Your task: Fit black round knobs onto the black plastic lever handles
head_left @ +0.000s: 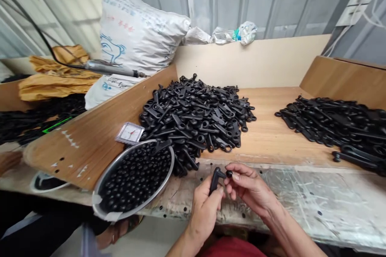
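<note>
My left hand [206, 204] is closed around a black plastic crank handle [215, 180], whose short peg points to the right. Between thumb and finger of my right hand [249, 188] is a small black ball knob [229, 174], held close to the tip of that peg. Whether knob and peg touch I cannot tell. To the left, a round metal bowl [172, 164] full of similar black balls [132, 178] sits at the table edge. Behind my hands rises a large pile of black crank handles [193, 116].
A second heap of black handles [337, 122] lies at the right. A slanted wooden divider [87, 128] stands left, with a small square clock [130, 133] beside the bowl. A corded power screwdriver [111, 68] hangs before a white sack [135, 24]. Another person's hand [10, 162] shows far left.
</note>
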Available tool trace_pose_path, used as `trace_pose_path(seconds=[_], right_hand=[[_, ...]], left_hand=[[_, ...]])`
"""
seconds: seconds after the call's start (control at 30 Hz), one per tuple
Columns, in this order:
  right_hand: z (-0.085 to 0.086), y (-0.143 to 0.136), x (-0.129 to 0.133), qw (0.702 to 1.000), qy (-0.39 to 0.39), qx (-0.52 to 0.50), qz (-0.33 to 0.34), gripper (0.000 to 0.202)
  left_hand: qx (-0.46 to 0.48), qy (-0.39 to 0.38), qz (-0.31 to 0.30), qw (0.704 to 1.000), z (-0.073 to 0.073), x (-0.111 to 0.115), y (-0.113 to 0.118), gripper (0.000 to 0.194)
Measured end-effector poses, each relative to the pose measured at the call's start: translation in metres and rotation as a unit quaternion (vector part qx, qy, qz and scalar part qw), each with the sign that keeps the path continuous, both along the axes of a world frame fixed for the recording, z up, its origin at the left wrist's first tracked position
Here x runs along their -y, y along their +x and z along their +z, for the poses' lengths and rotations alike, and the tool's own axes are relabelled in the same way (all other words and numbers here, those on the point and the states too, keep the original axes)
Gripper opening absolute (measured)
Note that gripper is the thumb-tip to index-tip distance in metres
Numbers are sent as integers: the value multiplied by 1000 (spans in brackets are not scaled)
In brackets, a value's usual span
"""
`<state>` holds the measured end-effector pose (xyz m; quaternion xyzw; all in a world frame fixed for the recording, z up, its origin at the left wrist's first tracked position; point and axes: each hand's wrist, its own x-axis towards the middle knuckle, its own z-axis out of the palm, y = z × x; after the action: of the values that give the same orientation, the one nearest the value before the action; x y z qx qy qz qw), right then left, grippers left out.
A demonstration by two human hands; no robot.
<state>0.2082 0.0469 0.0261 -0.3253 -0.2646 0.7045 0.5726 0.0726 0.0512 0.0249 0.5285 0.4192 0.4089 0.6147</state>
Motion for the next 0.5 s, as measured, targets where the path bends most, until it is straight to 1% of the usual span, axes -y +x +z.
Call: trace_pose_path(seconds=[0.07,0.13,0.23,0.27,0.33,0.4,0.43,0.5], right_hand=[[-2,8,6,999,3,36,-41,25],[-4,15,11,991,21,97,-85,25],[-4,20,14,965,63,220,-126,22],[-3,21,15,952,84,265,-125,19],[-1,21,16,921,140,351,-99,13],[1,19,18,884,185,425,-62,16],[2,19,19,867,196,455,-49,19],[4,17,19,841,201,501,-49,22]], left_hand=[[-16,3,-14,1000,0,0,8,15],[-28,-7,-19,999,0,2,14,14],[-40,-14,-17,999,-1,4,18,15],[-43,-10,-16,999,-2,5,18,15],[-53,6,-18,998,-3,5,18,14],[-75,34,-22,996,-4,4,17,15],[-90,52,-23,994,-4,4,16,17],[-121,93,-20,988,-4,3,15,21]])
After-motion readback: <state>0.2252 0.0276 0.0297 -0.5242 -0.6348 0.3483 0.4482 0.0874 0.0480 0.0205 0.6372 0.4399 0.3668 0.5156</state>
